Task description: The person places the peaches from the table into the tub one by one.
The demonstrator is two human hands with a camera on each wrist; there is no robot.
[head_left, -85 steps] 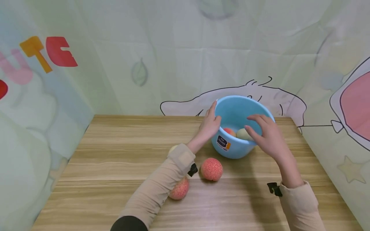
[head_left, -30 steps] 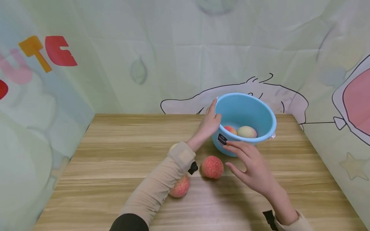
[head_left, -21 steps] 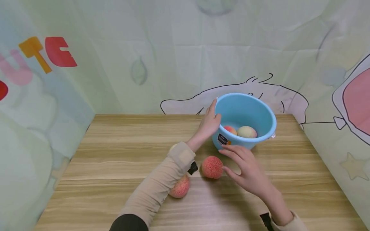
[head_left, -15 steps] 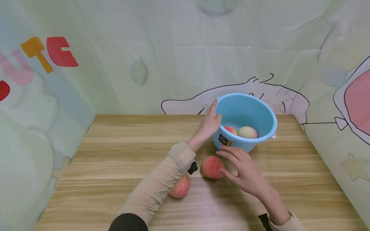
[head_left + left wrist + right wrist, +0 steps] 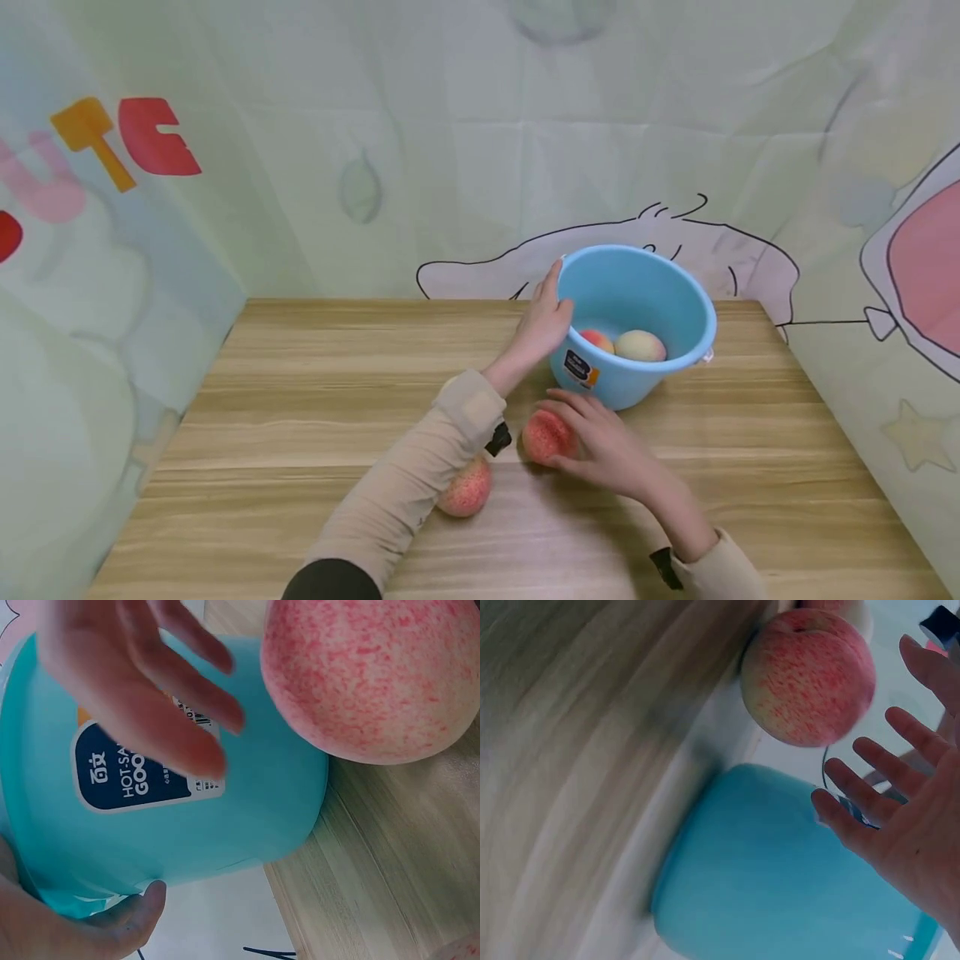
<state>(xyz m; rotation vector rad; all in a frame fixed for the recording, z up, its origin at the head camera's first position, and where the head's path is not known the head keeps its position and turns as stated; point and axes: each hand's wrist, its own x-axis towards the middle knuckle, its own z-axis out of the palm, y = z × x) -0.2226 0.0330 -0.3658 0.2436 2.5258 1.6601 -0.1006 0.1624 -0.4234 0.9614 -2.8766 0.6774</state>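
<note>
A light blue plastic bucket (image 5: 630, 387) leans slightly toward me near the table's back edge. My left hand (image 5: 543, 321) holds its left rim, and the left wrist view shows thumb and fingers (image 5: 146, 907) at that rim. Two peaches lie inside, a pale one (image 5: 640, 346) and a reddish one (image 5: 597, 339). Before the bucket sits a red speckled peach (image 5: 543, 437). My right hand (image 5: 611, 450) reaches over it in the head view, fingers on its far side and thumb on the near side. The right wrist view shows those fingers (image 5: 870, 799) spread, apart from the peach (image 5: 810, 682).
Another pink and yellow peach (image 5: 467, 487) lies partly behind my left forearm (image 5: 405, 483). A sliver of a pale peach (image 5: 447, 383) peeks out behind the left cuff. The wooden table (image 5: 315, 367) meets a printed cloth backdrop (image 5: 465, 167) at its back and sides.
My right hand has come out of the bucket, leaving the pale peach inside, and moved down and left to the red peach. The left hand stays on the rim.
</note>
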